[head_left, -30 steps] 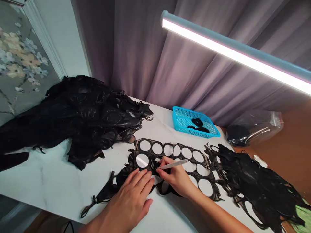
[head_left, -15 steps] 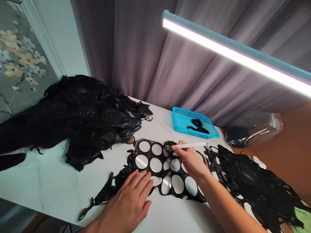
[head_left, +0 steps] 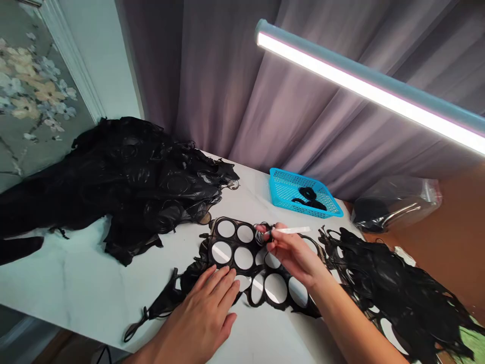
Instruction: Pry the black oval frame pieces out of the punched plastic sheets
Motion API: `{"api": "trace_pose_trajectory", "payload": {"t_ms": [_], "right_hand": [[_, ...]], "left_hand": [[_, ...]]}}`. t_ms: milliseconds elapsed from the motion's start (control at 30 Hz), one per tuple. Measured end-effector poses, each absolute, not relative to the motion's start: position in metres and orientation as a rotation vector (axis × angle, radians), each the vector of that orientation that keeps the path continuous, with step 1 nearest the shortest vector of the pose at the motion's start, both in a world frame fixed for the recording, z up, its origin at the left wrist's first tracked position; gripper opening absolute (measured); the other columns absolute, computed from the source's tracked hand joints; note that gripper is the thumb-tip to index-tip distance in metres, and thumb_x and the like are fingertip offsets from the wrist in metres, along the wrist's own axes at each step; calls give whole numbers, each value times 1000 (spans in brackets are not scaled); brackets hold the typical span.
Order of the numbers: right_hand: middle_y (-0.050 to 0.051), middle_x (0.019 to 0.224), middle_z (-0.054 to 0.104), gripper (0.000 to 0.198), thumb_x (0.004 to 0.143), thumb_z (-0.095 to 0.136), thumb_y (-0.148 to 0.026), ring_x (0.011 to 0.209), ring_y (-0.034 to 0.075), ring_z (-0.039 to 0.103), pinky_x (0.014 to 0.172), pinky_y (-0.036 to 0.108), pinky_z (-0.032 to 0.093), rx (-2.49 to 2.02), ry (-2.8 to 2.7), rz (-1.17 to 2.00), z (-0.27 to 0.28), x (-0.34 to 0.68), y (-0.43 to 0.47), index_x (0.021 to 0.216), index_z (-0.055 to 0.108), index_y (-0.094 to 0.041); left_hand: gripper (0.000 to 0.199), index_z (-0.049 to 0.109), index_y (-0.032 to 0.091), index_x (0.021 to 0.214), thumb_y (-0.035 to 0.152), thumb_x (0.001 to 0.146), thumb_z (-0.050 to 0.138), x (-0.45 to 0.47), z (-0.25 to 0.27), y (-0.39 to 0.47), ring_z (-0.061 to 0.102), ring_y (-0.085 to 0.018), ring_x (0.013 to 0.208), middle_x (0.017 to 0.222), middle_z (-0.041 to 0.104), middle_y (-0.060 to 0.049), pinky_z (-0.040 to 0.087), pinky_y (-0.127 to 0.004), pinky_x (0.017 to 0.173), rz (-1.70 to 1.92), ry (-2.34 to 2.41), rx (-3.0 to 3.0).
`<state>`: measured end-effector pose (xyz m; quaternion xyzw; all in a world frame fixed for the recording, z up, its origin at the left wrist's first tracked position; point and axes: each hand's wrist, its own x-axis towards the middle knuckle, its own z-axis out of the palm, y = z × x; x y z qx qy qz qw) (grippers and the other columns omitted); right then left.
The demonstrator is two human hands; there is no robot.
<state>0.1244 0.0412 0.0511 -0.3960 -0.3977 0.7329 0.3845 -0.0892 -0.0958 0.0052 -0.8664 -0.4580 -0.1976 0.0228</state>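
A black sheet with rows of round holes [head_left: 234,243] lies on the white table, white showing through the holes. My left hand [head_left: 210,303] rests flat on its left part, fingers stretched out. Above the sheet's upper edge, my right hand [head_left: 295,255] is closed around a slim white pen-like tool [head_left: 296,230], its tip pointing left. A small bunch of thin black rings [head_left: 260,236] sits at the fingertips of that hand; the fingers partly hide it, and I cannot tell if it is gripped.
A large heap of black scrap sheets [head_left: 151,177] covers the left side. More cut black sheets [head_left: 401,283] lie at the right. Behind stands a blue basket [head_left: 278,189] holding black pieces, beside a clear plastic bag [head_left: 405,199]. A lit tube lamp [head_left: 359,83] hangs above.
My right hand has turned, its fingers lifting and curling beside the bunch of rings, and the white tool has shifted slightly left. My left hand has stayed in place.
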Motion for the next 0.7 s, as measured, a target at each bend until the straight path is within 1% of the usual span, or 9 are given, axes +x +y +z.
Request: {"api": "trace_pose_trajectory", "payload": {"t_ms": [67, 167, 233, 300, 433, 700], "right_hand": [[2, 83, 64, 29, 75, 74, -32, 84, 18, 60, 66, 26, 44, -1057, -1295, 1793, 45, 115, 29, 71, 48, -22], [-3, 66, 52, 28, 78, 69, -32, 69, 15, 51, 61, 25, 36, -1158, -1714, 1518, 35, 103, 13, 67, 45, -21], [-4, 63, 46, 27, 81, 64, -30, 62, 13, 42, 58, 25, 31, -1182, -1875, 1366, 30, 100, 6, 66, 44, -21], [-4, 64, 45, 25, 84, 59, -28, 62, 13, 39, 57, 25, 30, -1177, -1922, 1320, 27, 100, 1, 67, 42, -21], [-4, 66, 46, 24, 87, 57, -26, 63, 13, 40, 57, 24, 31, -1176, -1933, 1299, 24, 101, -4, 69, 41, -21], [-3, 66, 48, 24, 86, 58, -27, 64, 14, 43, 58, 25, 34, -1203, -1998, 1233, 27, 101, -3, 68, 43, -21]], "left_hand": [[45, 49, 16, 136, 21, 91, 53, -89, 6, -96, 53, -27, 126, 137, 57, -10, 40, -45, 107, -595, -1421, -2669], [44, 51, 16, 133, 21, 90, 53, -88, 6, -96, 54, -28, 125, 136, 58, -11, 40, -46, 106, -575, -1426, -2664], [42, 52, 16, 131, 21, 89, 53, -88, 6, -95, 53, -28, 125, 136, 58, -11, 39, -46, 107, -579, -1435, -2675], [42, 51, 17, 131, 21, 90, 52, -88, 6, -95, 52, -27, 126, 137, 57, -11, 38, -46, 108, -603, -1452, -2684], [43, 50, 18, 132, 20, 89, 52, -88, 5, -95, 53, -27, 126, 137, 57, -10, 39, -45, 108, -628, -1464, -2687], [46, 53, 16, 131, 21, 85, 55, -88, 5, -95, 52, -27, 127, 137, 58, -10, 43, -43, 106, -596, -1431, -2639]]}}
